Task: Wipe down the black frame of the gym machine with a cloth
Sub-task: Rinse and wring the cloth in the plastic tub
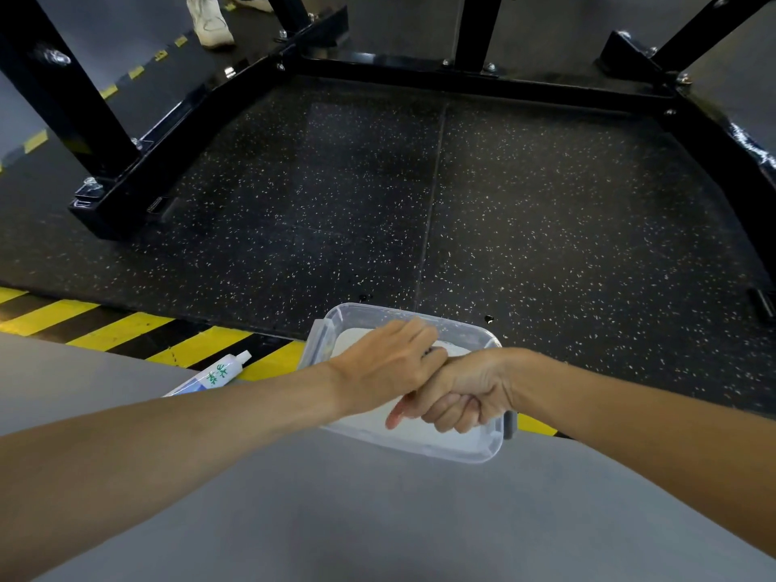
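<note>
The gym machine's black frame [483, 82] lies as bolted floor beams around a speckled rubber mat, with uprights rising at the left and the back. My left hand [388, 365] and my right hand [466, 392] meet over a clear plastic tub [323, 336] of whitish liquid. Both have their fingers curled tight, fist against fist. Only a small dark bit of the cloth [434, 352] shows between them; the rest is hidden inside the hands. Both hands are well short of the frame.
A white tube with green print [218, 373] lies left of the tub on a yellow-and-black hazard stripe [126, 333]. Another person's white shoe [210, 23] stands beyond the frame at the top left. Grey floor runs under my arms.
</note>
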A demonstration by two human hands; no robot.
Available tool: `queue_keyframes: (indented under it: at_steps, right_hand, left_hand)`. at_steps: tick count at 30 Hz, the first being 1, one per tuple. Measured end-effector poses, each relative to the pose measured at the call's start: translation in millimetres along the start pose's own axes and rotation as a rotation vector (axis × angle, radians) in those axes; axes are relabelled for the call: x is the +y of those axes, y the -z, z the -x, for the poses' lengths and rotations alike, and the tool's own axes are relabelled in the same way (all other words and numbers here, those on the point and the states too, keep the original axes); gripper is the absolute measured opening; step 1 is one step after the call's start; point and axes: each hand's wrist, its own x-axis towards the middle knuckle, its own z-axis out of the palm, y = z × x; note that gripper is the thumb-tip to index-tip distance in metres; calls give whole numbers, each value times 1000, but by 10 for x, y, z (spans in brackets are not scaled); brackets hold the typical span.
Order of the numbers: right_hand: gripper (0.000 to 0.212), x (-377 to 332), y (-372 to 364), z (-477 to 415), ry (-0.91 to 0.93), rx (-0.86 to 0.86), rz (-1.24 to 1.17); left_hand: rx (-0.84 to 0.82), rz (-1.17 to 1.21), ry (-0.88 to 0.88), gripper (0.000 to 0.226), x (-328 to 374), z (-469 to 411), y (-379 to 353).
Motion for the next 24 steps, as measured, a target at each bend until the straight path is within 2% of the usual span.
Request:
queue_keyframes:
  at_steps: [1,3,5,6,8,9,10,14,16,19,24]
  right_hand:
    - [10,25,-24,-17,-4,26,13]
    - [21,68,-51,-57,14,165,36]
    - [33,80,-65,-102,61,397,149]
    - [31,72,-62,-133,93,518,216]
    - [17,65,-50,-201,184,729,356]
    - [17,64,-47,-230,236,819,439]
    - [29,75,-44,-265,276,888,501]
    - [68,148,-90,-285,347,1006,623]
    - [80,173,-102,-285,341,1029,787]
    - [84,156,-118,-244,306,1056,995]
    - [85,158,-104,-222,260,1064,1371]
  left_hand:
    - [-55,-52,-35,13,-4,-30,32]
    - [-281,-63,-16,9,34,-113,173]
    - [-545,4,113,17,85,-200,247]
    - [-606,53,188,20,83,-242,261]
    - [-585,123,275,20,59,-286,242]
    - [-567,178,325,20,42,-281,208]
    - [-558,251,388,21,33,-272,190]
    - [-598,571,576,16,45,-234,159]
    - [-620,774,658,25,16,-226,119]
    - [-659,1004,738,27,-21,-225,59]
    - [-742,1166,803,22,-7,-200,-9]
